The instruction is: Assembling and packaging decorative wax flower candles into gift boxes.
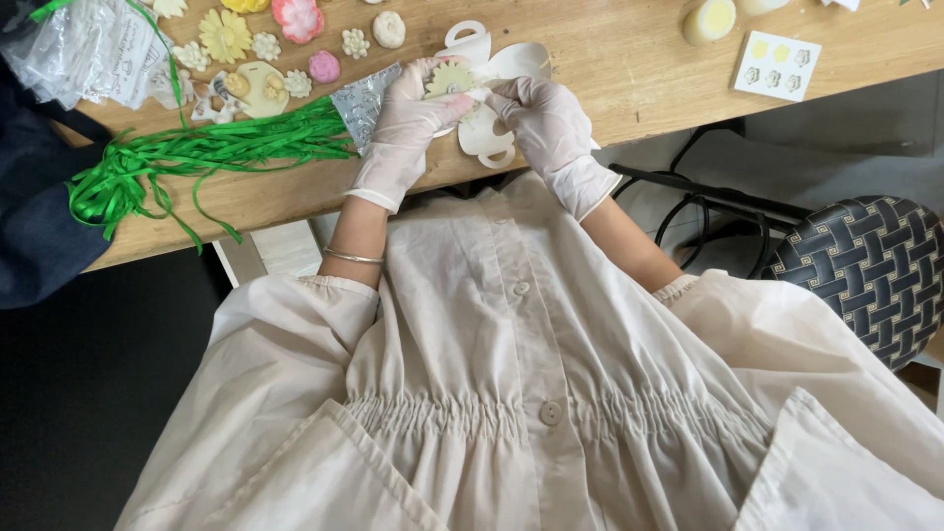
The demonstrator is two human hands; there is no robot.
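Pale wood is running under everything here: the wooden table [629, 59] is carrying the work at its near edge. The left hand [418, 108], in a thin whitish glove, is pinching a small pale-yellow daisy-shaped piece [450, 79] between thumb and fingers, its grip closed tight on the piece. The right hand [541, 113], gloved the same way, is pressing its fingers down on a flat white paper cut-out [492, 98] with looped tabs, which is lying at the table's near edge and partly hanging over it; whether it is actually gripping the cut-out or only resting on it, I cannot tell. The daisy piece is sitting over the cut-out, touching it or just above it.

Just left of the cut-out, a crinkled silver foil sheet [366, 98] is lying on the table. Further left of it, a bundle of green ribbon strands [206, 152] is spreading along the table edge. Beyond the ribbon, small moulded flowers [258, 39] in yellow, pink and cream are lying scattered. Well to the right of the cut-out, a white sheet of small stickers [777, 67] is lying flat.
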